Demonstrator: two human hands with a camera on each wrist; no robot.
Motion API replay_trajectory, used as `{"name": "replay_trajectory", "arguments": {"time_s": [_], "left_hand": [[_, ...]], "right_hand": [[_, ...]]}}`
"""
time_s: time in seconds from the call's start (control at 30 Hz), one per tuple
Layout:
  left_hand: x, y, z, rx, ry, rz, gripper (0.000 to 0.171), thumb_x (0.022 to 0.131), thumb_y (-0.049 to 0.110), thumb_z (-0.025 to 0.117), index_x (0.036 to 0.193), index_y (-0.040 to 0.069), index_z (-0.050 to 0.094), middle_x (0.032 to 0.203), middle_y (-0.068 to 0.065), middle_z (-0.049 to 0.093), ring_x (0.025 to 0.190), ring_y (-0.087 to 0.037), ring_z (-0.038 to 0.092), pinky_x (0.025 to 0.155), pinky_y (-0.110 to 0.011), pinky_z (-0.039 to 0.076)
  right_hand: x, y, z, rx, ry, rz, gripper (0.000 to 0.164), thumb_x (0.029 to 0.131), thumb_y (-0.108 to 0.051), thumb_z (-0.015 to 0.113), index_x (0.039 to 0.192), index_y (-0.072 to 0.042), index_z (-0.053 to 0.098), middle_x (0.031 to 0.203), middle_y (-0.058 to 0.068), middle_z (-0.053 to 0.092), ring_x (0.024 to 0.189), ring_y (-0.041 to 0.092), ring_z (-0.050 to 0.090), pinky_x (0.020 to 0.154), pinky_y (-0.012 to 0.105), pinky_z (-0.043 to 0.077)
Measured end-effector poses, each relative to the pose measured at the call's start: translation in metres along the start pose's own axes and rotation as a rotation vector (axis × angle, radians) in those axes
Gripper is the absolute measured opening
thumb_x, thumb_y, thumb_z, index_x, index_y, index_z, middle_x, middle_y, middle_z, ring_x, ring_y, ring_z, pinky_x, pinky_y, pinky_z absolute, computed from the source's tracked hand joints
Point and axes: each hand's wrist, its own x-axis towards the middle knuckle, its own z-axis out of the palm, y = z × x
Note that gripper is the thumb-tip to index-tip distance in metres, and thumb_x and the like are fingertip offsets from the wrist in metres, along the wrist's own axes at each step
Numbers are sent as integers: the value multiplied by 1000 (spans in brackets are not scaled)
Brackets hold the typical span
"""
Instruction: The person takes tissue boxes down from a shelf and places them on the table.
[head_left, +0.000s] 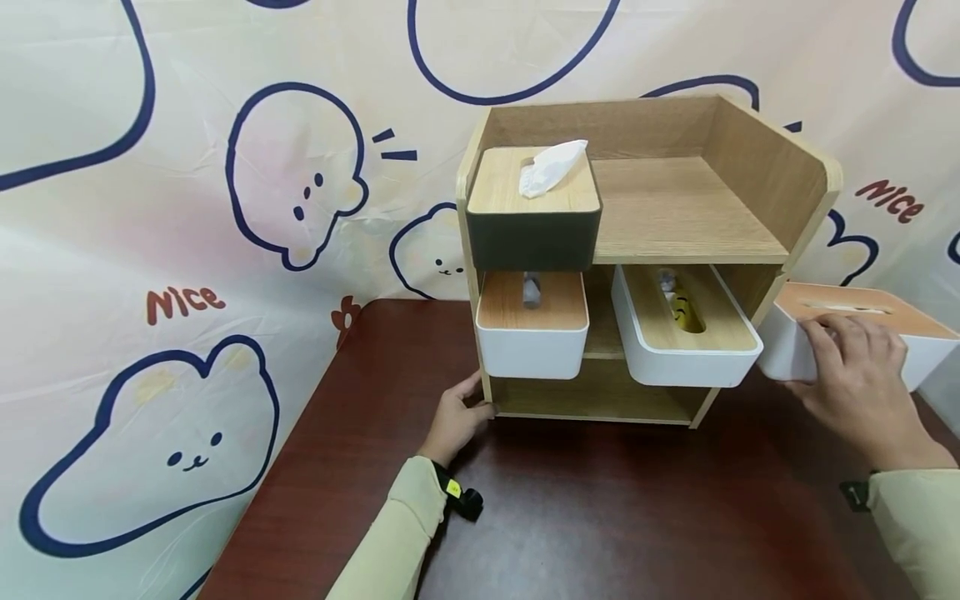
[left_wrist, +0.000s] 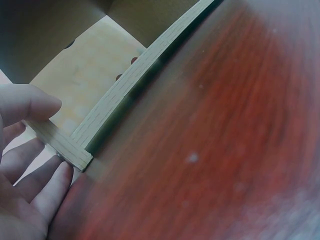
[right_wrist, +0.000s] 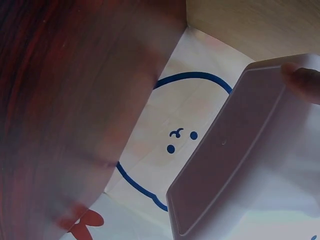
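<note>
My left hand [head_left: 453, 421] holds the lower front corner of a wooden desk shelf [head_left: 675, 200] by its left side panel. In the left wrist view the thumb lies on the inner face of that panel [left_wrist: 62, 142], with the fingers round the outside. To the right of the shelf, my right hand [head_left: 862, 387] grips a white tissue box [head_left: 926, 358] with a wood-coloured slotted lid. The right wrist view shows this box tilted, its underside [right_wrist: 225, 145] off the table and a fingertip on its wall.
A dark green tissue box [head_left: 534, 240] with a tissue poking out stands on the shelf's top left. Below it, a white tissue box [head_left: 532, 354] and a second white box [head_left: 690, 367] with yellow contents jut forward. The reddish-brown table [head_left: 600, 508] meets a patterned cloth backdrop [head_left: 315, 333].
</note>
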Motion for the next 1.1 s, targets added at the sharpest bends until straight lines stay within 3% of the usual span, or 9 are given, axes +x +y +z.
{"name": "replay_trajectory", "arguments": {"time_s": [0.23, 0.67, 1.1], "left_hand": [[1, 0, 0, 1, 4, 17, 67, 82, -5, 69, 144, 9, 48, 139, -15, 52, 118, -33, 55, 86, -32, 52], [2, 1, 1, -5, 1, 15, 67, 82, -7, 69, 144, 8, 48, 140, -14, 51, 121, -31, 53, 89, -33, 50], [2, 1, 1, 1, 9, 18, 66, 81, -6, 70, 143, 5, 49, 137, -16, 53, 117, -32, 55, 88, -32, 50]], "right_hand": [[-2, -1, -1, -7, -68, 6, 88, 92, -70, 28, 133, 7, 43, 126, 36, 40, 114, 58, 34, 89, 73, 23], [-6, -2, 4, -3, -123, 8, 91, 91, -71, 23, 134, 8, 41, 126, 37, 38, 115, 58, 32, 89, 73, 22], [-10, -2, 12, 24, -130, 27, 92, 90, -74, 25, 130, 7, 45, 124, 35, 40, 113, 57, 34, 82, 71, 24]]}}
